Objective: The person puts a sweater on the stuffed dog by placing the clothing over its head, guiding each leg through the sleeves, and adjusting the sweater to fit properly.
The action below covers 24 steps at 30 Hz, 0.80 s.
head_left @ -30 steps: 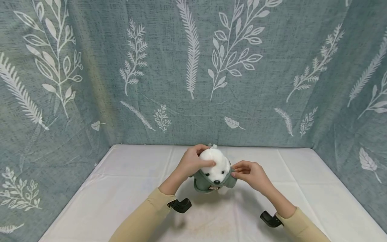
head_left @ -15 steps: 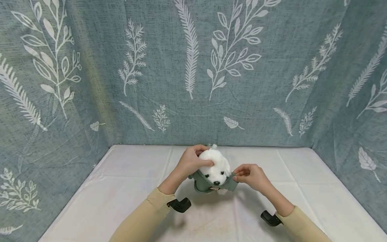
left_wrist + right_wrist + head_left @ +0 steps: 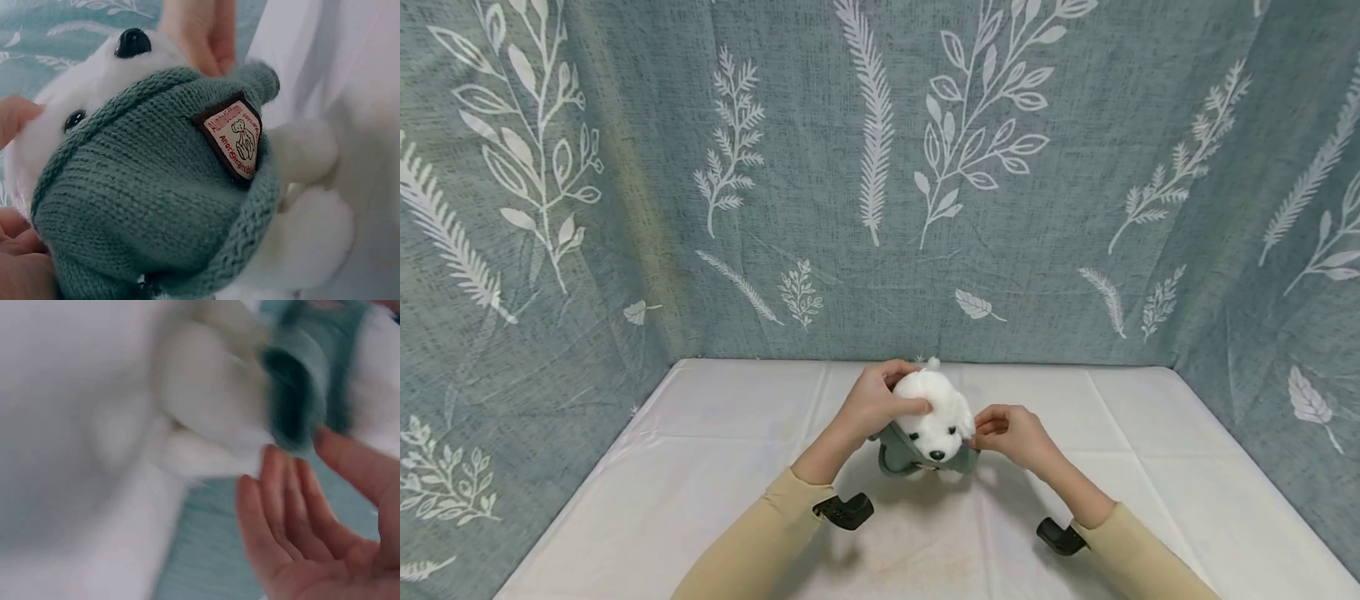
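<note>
A: Leftmost item, what do we enter?
B: One left hand [image 3: 878, 403], fingers curled round the head of a white plush dog [image 3: 934, 422], thumb across the brow. Risk, as we judge it: too light a hold and a tug from the right could spin the head loose.
A: Centre, the dog?
B: Between both hands, over the far part of the worktop [image 3: 715, 446], face tipped to the near side. Whether it rests there, we cannot tell. Risk: soft stuffing may fold under a push. Short dense pile, round head, glossy black eyes and nose, stubby paws [image 3: 315, 231].
A: Its garment?
B: One green sweater [image 3: 150, 200], stocking-knit, rolled rim, dark-bordered printed label [image 3: 230, 139]. Risk: pulled from one side, the collar could ride up over the face, or the knit stretch askew.
A: Rightmost?
B: One sleeve [image 3: 314, 378], a limp hollow tube, no paw visible in its mouth. Risk: a paw could bunch inside. Beside it, one right hand [image 3: 1017, 433], fingers nearly straight, thumb apart by the cuff, nothing gripped that we can see; blur hides any light contact.
</note>
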Tool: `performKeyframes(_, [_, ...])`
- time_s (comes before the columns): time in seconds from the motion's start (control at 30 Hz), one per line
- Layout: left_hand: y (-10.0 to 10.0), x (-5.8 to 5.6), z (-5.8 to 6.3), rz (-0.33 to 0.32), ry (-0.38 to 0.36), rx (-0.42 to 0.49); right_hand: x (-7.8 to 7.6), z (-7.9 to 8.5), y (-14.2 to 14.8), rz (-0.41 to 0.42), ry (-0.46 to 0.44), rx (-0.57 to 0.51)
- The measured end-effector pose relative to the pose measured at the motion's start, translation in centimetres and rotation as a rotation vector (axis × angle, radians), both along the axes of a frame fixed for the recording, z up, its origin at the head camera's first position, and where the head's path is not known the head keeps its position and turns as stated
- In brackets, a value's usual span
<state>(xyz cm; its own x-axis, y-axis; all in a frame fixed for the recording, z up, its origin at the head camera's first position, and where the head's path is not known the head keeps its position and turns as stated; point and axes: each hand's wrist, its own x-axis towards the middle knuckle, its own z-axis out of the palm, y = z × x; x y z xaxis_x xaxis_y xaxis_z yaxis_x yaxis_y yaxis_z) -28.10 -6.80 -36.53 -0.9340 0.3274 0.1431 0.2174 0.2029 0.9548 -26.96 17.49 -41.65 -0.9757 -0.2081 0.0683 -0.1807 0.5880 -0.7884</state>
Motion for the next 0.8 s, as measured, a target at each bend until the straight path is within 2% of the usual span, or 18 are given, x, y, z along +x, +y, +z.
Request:
performKeyframes(0.1, [-0.1,0.3,0.3,-0.002,0.003,-0.005,0.0,1.4,0.3,0.029,0.018,-0.035])
performKeyframes(0.13, [-0.1,0.6,0.6,-0.008,0.004,-0.005,0.1,2.0,0.3,0.037,0.044,-0.055])
performKeyframes(0.3, [-0.4,0.7,0.8,-0.048,-0.001,0.005,0.7,4.5,-0.8,0.11,0.166,-0.196])
performKeyframes(0.37, [-0.5,0.1,0.2,-0.054,-0.004,0.018,0.8,5.0,-1.4,0.167,0.169,-0.242])
performKeyframes(0.5, [-0.8,-0.1,0.1,-0.057,-0.02,0.048,0.5,5.3,-2.4,0.238,0.148,-0.269])
performKeyframes(0.8, [-1.1,0.0,0.2,-0.075,-0.013,0.095,-0.4,5.1,-3.4,0.263,0.121,-0.25])
